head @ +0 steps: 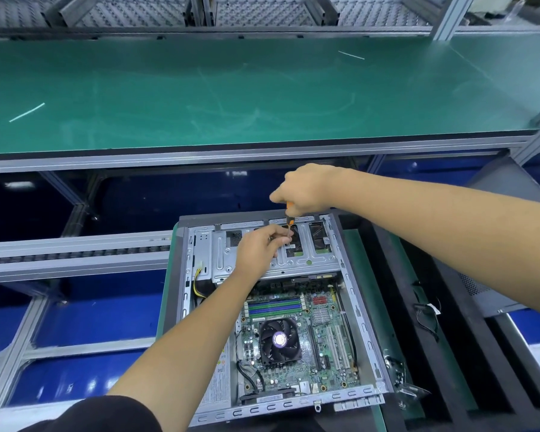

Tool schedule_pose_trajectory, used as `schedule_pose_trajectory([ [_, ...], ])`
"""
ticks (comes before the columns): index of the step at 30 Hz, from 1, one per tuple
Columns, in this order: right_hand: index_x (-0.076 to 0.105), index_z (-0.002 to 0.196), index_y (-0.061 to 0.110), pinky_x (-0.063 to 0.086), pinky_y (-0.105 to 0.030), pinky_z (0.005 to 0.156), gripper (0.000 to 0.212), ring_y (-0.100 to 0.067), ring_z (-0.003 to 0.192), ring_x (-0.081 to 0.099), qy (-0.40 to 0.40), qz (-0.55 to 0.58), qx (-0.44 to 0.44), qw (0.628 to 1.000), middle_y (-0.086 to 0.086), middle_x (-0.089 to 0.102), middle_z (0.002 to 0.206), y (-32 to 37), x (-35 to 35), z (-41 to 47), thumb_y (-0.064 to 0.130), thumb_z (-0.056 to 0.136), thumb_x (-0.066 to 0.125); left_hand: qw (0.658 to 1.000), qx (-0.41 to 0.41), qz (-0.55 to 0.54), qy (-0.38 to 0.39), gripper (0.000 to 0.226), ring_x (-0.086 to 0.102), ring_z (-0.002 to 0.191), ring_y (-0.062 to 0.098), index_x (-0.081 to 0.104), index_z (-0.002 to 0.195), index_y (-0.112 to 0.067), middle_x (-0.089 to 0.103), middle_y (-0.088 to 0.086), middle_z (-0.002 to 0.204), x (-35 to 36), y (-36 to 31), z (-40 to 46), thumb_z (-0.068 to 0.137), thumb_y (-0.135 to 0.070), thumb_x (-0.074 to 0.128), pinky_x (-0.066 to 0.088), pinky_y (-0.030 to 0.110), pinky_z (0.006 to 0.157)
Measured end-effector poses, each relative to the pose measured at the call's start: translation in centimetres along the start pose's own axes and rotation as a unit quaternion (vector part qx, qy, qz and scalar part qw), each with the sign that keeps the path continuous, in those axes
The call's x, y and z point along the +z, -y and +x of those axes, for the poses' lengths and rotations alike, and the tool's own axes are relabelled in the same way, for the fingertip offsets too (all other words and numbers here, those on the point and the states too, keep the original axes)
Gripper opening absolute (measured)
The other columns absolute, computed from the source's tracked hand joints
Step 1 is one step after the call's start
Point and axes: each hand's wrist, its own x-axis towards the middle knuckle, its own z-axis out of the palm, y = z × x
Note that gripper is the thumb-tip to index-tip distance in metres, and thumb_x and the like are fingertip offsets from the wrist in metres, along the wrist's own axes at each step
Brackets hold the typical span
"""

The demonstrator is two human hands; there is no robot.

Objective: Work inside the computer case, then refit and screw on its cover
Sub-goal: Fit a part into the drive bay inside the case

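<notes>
Green matting covers the long bench beyond an open computer case (272, 322) on the lower work shelf.
Right hand (306, 188) clamps the orange-handled screwdriver (290, 213) upright over the stamped steel drive cage (275, 254); left hand (259, 247) pinches its shaft, probably to steady the tip. No fitted cover.

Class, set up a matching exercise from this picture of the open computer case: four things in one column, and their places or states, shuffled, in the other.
Things
1. screwdriver
2. CPU fan
3. left hand
4. yellow wires

Places
A. middle of the motherboard
B. gripped by the right hand
C. left edge of the case
D. on the metal drive bracket, fingers at the screwdriver's tip

Pairs: 1-B, 2-A, 3-D, 4-C
</notes>
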Motion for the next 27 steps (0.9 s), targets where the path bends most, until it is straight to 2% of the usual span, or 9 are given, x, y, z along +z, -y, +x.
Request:
schedule_pose_trajectory([
  [2, 0.05, 0.082, 0.016, 0.032, -0.032, 0.053, 0.02, -0.022, 0.061, 0.048, 0.03, 0.044, 0.055, 0.997, -0.002, 0.05, 0.072, 0.2, 0.1, 0.1, 0.03, 0.096, 0.054, 1.0, 0.0, -0.013, 0.0, 0.015, 0.062, 0.062, -0.005, 0.072, 0.1, -0.044, 0.071, -0.03, 0.087, 0.0, -0.1, 0.0, 0.094, -0.029, 0.071, 0.044, 0.009, 0.053],
  [4, 0.052, 0.081, 0.017, 0.035, -0.032, 0.056, 0.022, -0.024, 0.067, 0.053, 0.031, 0.045, 0.073, 0.996, 0.0, 0.053, 0.073, 0.3, 0.2, 0.0, 0.033, 0.097, 0.054, 0.999, -0.006, -0.039, -0.003, 0.021, 0.064, 0.066, -0.005, 0.068, 0.097, -0.048, 0.073, -0.028, 0.088, -0.1, 0.0, 0.0, 0.093, -0.028, 0.073, 0.049, 0.012, 0.057],
  [9, 0.051, 0.082, 0.022, 0.03, -0.032, 0.058, 0.023, -0.019, 0.065, 0.047, -0.016, 0.028, 0.09, 0.995, 0.006, 0.049, 0.071, -0.9, -1.1, -1.1, 0.039, 0.097, 0.051, 0.993, -0.014, -0.113, -0.035, 0.02, 0.071, 0.089, 0.001, 0.068, 0.099, -0.035, 0.076, -0.018, 0.092, -0.3, 0.4, 0.3, 0.092, -0.018, 0.074, 0.058, 0.026, 0.082],
  [13, 0.045, 0.071, 0.025, 0.028, -0.03, 0.055, 0.029, -0.008, 0.064, 0.043, -0.036, 0.09, 0.118, 0.988, 0.009, 0.05, 0.071, -2.6, -2.4, -2.3, 0.04, 0.093, 0.057, 0.986, -0.013, -0.159, -0.04, 0.022, 0.072, 0.093, 0.005, 0.066, 0.099, -0.033, 0.077, -0.013, 0.095, -0.6, 0.4, 0.3, 0.093, -0.013, 0.073, 0.059, 0.024, 0.082],
  [17, 0.049, 0.073, 0.025, 0.028, -0.03, 0.055, 0.027, -0.011, 0.063, 0.045, -0.025, 0.094, 0.119, 0.988, 0.007, 0.053, 0.071, -2.5, -1.8, -2.6, 0.039, 0.094, 0.058, 0.983, -0.009, -0.176, -0.043, 0.017, 0.072, 0.095, 0.006, 0.067, 0.099, -0.028, 0.077, -0.011, 0.096, -0.7, 0.4, 0.3, 0.094, -0.013, 0.073, 0.056, 0.018, 0.079],
  [27, 0.05, 0.071, 0.026, 0.031, -0.031, 0.057, 0.029, -0.013, 0.064, 0.047, -0.038, 0.099, 0.111, 0.988, 0.006, 0.056, 0.071, -2.7, -1.7, -2.3, 0.043, 0.094, 0.056, 0.982, -0.004, -0.184, -0.053, 0.011, 0.07, 0.095, 0.008, 0.069, 0.096, -0.031, 0.076, -0.01, 0.099, -0.7, 0.5, 0.4, 0.091, -0.024, 0.075, 0.055, 0.019, 0.08],
])
